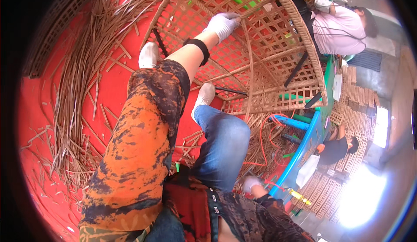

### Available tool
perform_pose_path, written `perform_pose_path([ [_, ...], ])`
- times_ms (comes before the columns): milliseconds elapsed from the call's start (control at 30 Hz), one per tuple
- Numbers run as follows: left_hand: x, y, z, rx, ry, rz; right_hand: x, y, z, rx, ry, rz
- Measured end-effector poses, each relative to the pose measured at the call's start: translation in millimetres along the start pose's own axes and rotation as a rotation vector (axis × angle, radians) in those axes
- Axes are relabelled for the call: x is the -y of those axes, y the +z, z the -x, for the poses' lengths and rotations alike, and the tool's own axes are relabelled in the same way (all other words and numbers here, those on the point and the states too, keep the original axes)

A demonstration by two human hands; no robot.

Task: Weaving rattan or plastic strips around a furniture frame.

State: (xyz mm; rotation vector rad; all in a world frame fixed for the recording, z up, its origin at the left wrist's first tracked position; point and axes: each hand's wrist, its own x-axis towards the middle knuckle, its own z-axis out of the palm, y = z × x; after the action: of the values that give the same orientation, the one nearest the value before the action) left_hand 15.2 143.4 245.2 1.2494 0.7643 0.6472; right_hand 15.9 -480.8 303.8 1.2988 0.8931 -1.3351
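Observation:
A large woven basket frame (269,59) of tan rattan-like strips, with a thick wrapped rim and black bars, stands tilted in front of me. My left hand (222,26), in a white glove and with a black band at the wrist, reaches into its open side. Its fingers are closed at the upper end of a long pale strip (250,68), which hangs down across the lattice. My right hand (252,184), also in a white glove, is low beside my jeans-clad knee (223,150); its fingers are blurred and partly hidden.
Long brown strips (71,94) lie heaped on the red floor (110,129), with short offcuts scattered around. A blue-edged bench (299,150) stands at right, with an orange hose (262,146) and a yellow air tool (299,196). Two people (341,31) work beyond, near stacked woven panels (319,194).

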Motion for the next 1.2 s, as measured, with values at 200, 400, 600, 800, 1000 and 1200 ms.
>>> perform_pose_path([
  [200,-23.7,15.3,3.0,0.007,0.058,-0.102,-35.5,-302.1,70.5,-1.725,-0.136,-0.343],
  [400,-28.0,19.1,1.7,0.021,0.063,-0.064,-9.5,-484.3,86.7,-1.784,-0.443,-0.744],
  [600,-11.8,16.3,-5.5,0.029,0.100,-0.097,54.2,-474.8,124.0,-1.573,-0.524,-0.906],
  [800,-1.8,24.0,-0.8,-0.074,0.312,-0.131,83.4,-441.7,171.9,-1.612,-0.702,-0.674],
  [1000,-8.2,14.7,-15.5,-0.057,-0.053,0.078,54.9,-438.1,178.4,-1.289,-1.057,-0.887],
  [1200,-3.5,19.0,-35.0,0.049,-0.247,0.167,-22.8,-527.4,117.3,-1.473,-0.766,-1.211],
])
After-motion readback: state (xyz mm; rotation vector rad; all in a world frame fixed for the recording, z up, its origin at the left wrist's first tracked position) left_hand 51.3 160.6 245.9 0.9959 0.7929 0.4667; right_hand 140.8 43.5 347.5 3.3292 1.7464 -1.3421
